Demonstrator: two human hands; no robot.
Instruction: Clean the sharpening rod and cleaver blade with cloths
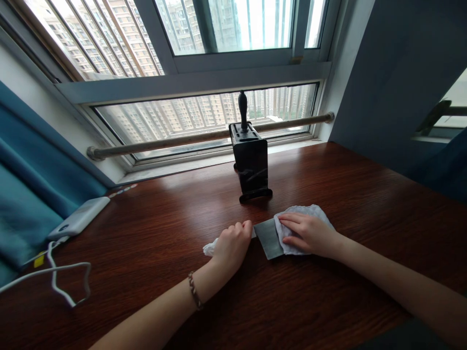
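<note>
**A Grey Knife Under a White Cloth**

We see the left hand [231,245] just below the middle of the frame, its fingers curled tight around the handle end of a wide, flat, grey metal knife [269,239]. A bit of crumpled white stuff [209,249] pokes out on the left side of the fist; we cannot tell if it is paper or cloth. The right hand [310,232] lies flat, fingers a little apart, on a soft white folded cloth [316,211]. The cloth covers the right part of the blade.

We spot a brown braided bracelet [195,291] on the left wrist. Under it all is a shiny red-brown wooden table [146,277].

Just above the hands, near the middle of the frame, stands a boxy black knife block [251,167] with a black rounded handle [242,109] sticking up. At the left we find a flat white plastic box [80,216] and a looped white cord [54,279], beside a blue cloth curtain [32,160]. Across the top is a big grey-framed window [233,73], with a long round tan bar [175,144] in front and tall buildings [131,29] outside.
</note>
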